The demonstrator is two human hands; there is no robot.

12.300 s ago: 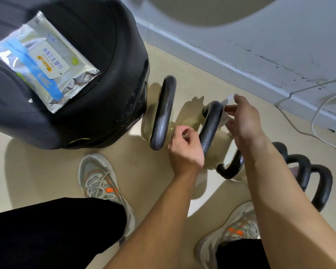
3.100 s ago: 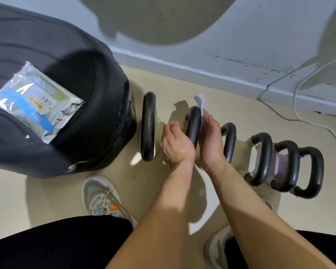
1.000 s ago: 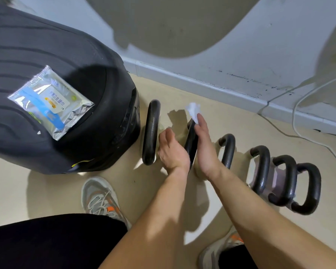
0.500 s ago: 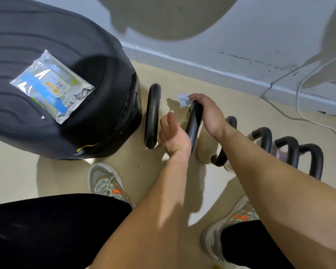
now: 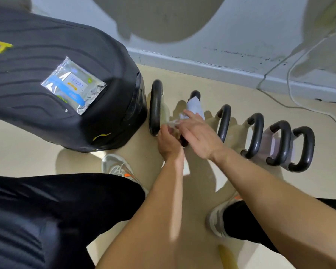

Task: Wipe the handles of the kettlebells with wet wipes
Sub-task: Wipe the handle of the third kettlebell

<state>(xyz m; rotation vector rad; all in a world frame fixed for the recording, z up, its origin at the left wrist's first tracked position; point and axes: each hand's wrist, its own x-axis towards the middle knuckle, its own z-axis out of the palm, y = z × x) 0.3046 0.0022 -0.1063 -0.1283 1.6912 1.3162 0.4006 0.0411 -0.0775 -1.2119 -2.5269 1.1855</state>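
Note:
Several black-handled kettlebells stand in a row on the floor. A white wet wipe (image 5: pixel 196 105) is draped over the handle of the second kettlebell (image 5: pixel 195 94) from the left. My left hand (image 5: pixel 168 142) sits at the near end of that handle, its curled fingers pinching a crumpled end of the wipe. My right hand (image 5: pixel 199 133) reaches across the handle with fingers stretched out, fingertips on the wipe; it is motion-blurred. The first kettlebell handle (image 5: pixel 156 105) and the third kettlebell handle (image 5: pixel 223 121) are untouched.
A big black case (image 5: pixel 56 98) lies at left with a silver wet wipe pack (image 5: pixel 73 86) on top. Three more kettlebell handles (image 5: pixel 279 142) stand to the right. White cables (image 5: pixel 299 105) run along the wall. My shoes (image 5: pixel 117 167) and knees are below.
The wipe now hangs over the second handle instead of being gripped at its far end. My right hand has slid back toward me, down to my left hand.

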